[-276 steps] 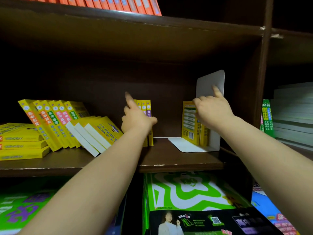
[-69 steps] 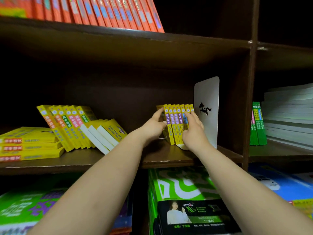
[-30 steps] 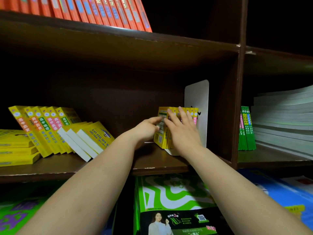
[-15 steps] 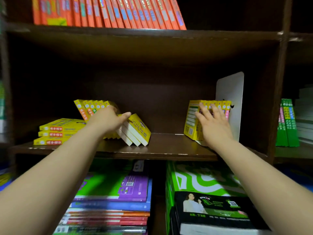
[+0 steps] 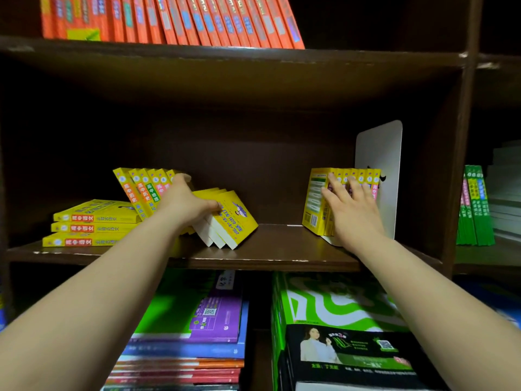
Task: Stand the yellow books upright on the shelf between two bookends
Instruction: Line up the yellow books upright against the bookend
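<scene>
On the dark wooden shelf (image 5: 267,249), several yellow books (image 5: 315,204) stand upright against a white bookend (image 5: 379,153) at the right. My right hand (image 5: 349,210) rests flat on their spines, fingers spread. To the left, a row of yellow books (image 5: 141,190) leans over, with three more (image 5: 228,218) tipped against it, page edges forward. My left hand (image 5: 186,204) lies on these leaning books, thumb on the front cover; whether it grips one is unclear. Three yellow books (image 5: 90,227) lie stacked flat at the far left. Only one bookend is visible.
Orange books (image 5: 169,21) lean on the shelf above. Below lie stacks of green and purple books (image 5: 203,306) and a green bundle (image 5: 332,306). A vertical board (image 5: 462,165) closes the compartment at the right; green books (image 5: 473,204) stand beyond it.
My left hand left the upright group and moved left onto the leaning books. My right hand stays pressed on the upright books by the bookend. The view swung left.
</scene>
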The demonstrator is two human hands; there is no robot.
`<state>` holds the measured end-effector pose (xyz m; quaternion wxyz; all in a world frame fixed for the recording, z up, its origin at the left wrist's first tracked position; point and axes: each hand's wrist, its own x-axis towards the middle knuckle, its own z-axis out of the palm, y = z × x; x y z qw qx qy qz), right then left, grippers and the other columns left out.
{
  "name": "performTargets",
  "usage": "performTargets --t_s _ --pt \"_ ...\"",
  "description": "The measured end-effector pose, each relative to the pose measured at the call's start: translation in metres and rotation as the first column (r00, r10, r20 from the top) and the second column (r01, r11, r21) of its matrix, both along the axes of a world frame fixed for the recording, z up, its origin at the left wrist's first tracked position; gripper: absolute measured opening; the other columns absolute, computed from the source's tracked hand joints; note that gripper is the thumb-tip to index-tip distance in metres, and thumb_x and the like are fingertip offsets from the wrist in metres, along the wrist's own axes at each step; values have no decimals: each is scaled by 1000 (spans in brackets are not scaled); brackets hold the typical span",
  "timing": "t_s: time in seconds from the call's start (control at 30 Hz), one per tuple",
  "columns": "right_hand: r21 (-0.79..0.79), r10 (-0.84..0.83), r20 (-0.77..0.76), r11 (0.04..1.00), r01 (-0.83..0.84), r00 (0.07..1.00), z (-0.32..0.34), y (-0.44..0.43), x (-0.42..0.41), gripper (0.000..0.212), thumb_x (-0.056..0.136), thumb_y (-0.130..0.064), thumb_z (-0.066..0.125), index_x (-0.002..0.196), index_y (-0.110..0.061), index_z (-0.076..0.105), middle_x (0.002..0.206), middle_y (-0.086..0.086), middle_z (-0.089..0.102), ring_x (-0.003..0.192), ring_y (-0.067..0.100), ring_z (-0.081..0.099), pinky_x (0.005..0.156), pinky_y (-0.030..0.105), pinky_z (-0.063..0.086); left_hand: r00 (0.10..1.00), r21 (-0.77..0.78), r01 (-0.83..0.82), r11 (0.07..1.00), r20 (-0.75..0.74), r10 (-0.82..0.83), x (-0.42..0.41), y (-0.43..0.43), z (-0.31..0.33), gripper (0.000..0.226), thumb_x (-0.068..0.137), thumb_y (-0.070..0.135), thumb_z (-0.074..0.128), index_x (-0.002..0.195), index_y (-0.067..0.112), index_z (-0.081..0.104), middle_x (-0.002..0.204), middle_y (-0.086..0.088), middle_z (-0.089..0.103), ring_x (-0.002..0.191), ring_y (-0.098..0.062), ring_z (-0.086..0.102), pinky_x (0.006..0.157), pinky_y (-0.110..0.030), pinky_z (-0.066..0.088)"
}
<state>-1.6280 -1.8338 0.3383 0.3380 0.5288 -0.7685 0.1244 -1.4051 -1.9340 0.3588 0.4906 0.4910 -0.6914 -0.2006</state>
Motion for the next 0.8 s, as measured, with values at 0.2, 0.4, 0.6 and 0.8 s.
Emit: performTargets --t_s 0.2,0.4,0.6,0.8 --pt "-8 19 18 1000 -18 1000 0 1 0 58 92 -6 34 146 -19 14 159 3 -6 145 31 -1 118 45 2 997 -106 -22 994 -74 14 0 3 18 89 71 14 74 142 11 21 144 -17 38 129 -34 40 102 -40 37" --pt "-15 38 43 999 -37 998 0 2 0 61 92 -7 38 146 -20 13 159 3 -7 145 31 -3 118 45 0 997 -92 -72 993 19 74 -5 5 47 82 73 18 74 137 2 26 138 -22 43 127 -37 42 101 -40 37" --pt "-13 53 60 999 -52 997 0 0 -3 65 91 -7 40 146 -21 10 158 2 -11 145 30 -5 118 45 -2 929 -20 -6 1000 370 13 -32 12 96 28 73 22 73 79 -1 59 87 -16 55 78 -31 56 64 -33 45" --pt "-15 71 66 997 -70 995 0 -1 -7 63 92 -5 35 147 -21 8 158 2 -12 145 29 -7 118 45 -4 857 234 69 970 485 -177 -72 -14 95 27 82 23 62 64 6 50 69 -10 53 60 -24 52 72 -36 42"
